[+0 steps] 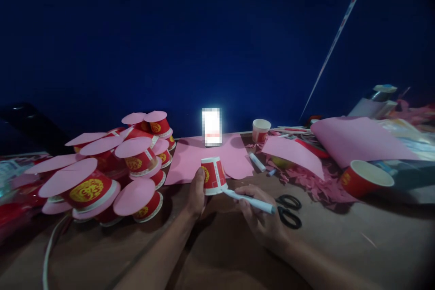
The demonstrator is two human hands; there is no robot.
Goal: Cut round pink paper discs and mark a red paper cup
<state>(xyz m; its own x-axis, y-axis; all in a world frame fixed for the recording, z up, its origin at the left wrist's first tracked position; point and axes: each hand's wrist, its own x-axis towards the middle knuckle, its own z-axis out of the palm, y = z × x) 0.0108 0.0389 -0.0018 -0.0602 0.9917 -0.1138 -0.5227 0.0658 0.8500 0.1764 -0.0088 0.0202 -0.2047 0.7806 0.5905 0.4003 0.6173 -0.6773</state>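
Observation:
A red paper cup [215, 176] with a gold emblem is upside down in my left hand [197, 190], which grips it from the left side. My right hand [260, 217] is closed around a white marker [253, 202] with a bluish back end. The marker's tip meets the cup's lower white rim on the right. Behind the cup lies a pink paper sheet [185, 161]. Black-handled scissors [288, 210] rest beside my right hand, their blades out of sight. A marker cap [271, 172] appears to lie near another white marker [257, 162].
Several red cups topped with pink paper discs [134, 148] are stacked at the left. A bright upright screen [212, 127] stands at the back. To the right are a standing cup [261, 130], a tipped cup [367, 179], pink sheets [360, 138] and paper scraps [306, 183].

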